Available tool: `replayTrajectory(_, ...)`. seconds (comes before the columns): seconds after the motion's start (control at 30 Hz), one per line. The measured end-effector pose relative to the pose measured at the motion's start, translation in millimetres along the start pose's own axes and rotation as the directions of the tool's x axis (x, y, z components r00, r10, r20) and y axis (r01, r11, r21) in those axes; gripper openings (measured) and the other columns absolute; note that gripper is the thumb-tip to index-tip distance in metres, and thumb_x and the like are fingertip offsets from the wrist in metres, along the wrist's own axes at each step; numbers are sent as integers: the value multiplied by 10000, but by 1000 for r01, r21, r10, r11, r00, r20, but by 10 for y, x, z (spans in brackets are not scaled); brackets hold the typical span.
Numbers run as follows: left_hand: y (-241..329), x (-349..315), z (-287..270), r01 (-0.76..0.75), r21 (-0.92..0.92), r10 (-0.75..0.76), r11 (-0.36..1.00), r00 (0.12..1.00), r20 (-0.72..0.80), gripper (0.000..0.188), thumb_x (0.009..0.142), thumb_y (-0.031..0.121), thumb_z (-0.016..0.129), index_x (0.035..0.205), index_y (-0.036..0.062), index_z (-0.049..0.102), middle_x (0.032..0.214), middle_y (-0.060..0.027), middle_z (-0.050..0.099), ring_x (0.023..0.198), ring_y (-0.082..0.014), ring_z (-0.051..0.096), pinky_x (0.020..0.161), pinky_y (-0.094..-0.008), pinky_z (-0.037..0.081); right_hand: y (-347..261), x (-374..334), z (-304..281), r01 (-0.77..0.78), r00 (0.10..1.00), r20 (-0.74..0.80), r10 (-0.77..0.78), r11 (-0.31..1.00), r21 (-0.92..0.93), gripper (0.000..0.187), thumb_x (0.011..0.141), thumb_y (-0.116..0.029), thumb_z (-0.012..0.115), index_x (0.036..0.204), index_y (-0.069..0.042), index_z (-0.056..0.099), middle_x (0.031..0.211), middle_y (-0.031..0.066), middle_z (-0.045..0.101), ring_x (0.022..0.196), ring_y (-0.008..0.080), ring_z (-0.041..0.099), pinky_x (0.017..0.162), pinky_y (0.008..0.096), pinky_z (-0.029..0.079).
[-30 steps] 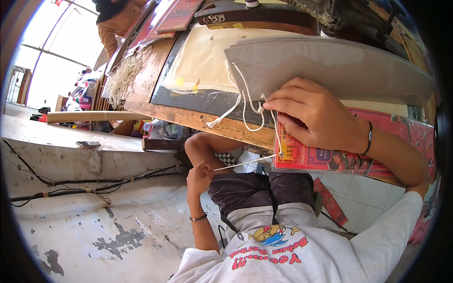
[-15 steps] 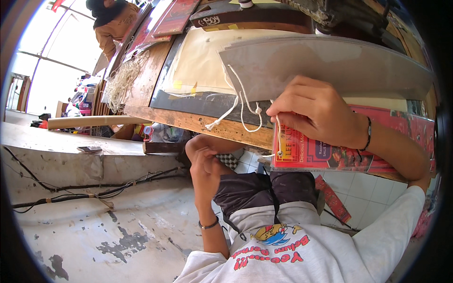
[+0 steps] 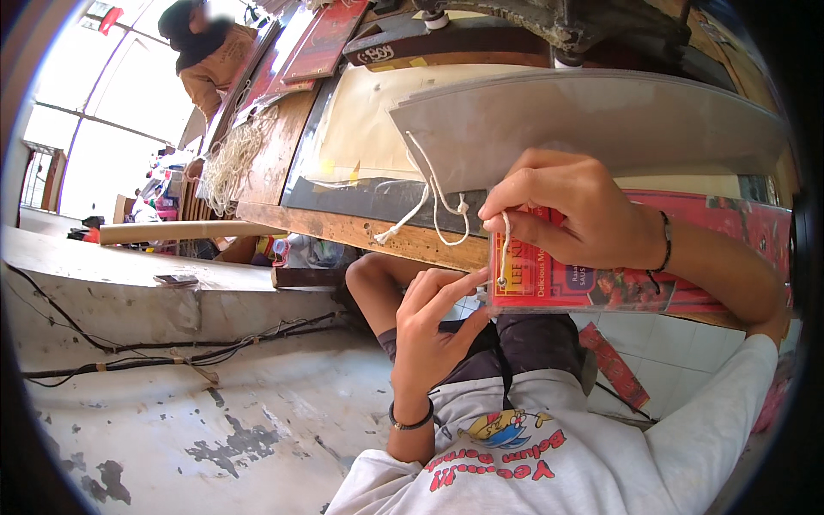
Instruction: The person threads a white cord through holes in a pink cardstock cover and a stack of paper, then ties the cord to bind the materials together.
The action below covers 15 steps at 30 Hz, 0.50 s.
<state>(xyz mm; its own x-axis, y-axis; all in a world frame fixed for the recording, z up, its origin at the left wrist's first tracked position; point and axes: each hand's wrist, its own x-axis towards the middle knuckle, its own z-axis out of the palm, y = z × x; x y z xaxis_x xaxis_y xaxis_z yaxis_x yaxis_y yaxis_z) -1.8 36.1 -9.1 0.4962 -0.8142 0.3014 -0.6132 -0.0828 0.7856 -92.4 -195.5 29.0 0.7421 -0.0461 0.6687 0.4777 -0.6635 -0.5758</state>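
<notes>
My right hand (image 3: 575, 210) pinches a white string (image 3: 504, 249) between thumb and fingertips. That string runs down to a hole near the left edge of a red printed sheet in clear plastic (image 3: 635, 292), which lies along the table's near edge under my right wrist. My left hand (image 3: 433, 322) is at the sheet's left edge close to the hole, index finger and thumb stretched out and apart. Whether its fingertips touch the string's end cannot be told. Behind my right hand stands a wide greyish plastic-covered flap (image 3: 592, 120), with another knotted white string (image 3: 436, 193) hanging from its left corner.
A bundle of loose white strings (image 3: 230, 167) lies on the wooden table (image 3: 360, 227) at left. More red sheets (image 3: 326, 39) lie at the back, near a dark heavy metal fixture (image 3: 584, 30). A cardboard tube (image 3: 184, 232) and another person (image 3: 210, 51) are further left.
My left hand has moved up and right from beside my knee to the red sheet's left edge. My right hand keeps its pinch on the string, which now hangs straighter to the hole.
</notes>
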Motion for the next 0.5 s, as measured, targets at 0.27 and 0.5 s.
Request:
replayTrajectory(0.27, 37, 82, -62, -88, 72, 90, 994, 996, -13, 317, 702, 71, 860, 1000, 76, 753, 980, -62, 664, 926, -251, 604, 816, -368, 486, -40, 21, 7, -21, 999, -25, 23, 998, 52, 80, 941, -69, 705, 1013, -41, 687, 893, 70, 723, 791, 192, 674, 692, 319, 538)
replayTrajectory(0.5, 54, 148, -65, -98, 8, 98, 995, 995, 25, 328, 712, 56, 844, 1007, 78, 702, 1008, -76, 685, 930, -266, 600, 825, -377, 468, -29, 39, -28, -71, 995, -56, 79, 989, 133, 89, 956, -22, 651, 1042, -32, 672, 910, 63, 720, 784, 139, 689, 680, 271, 529)
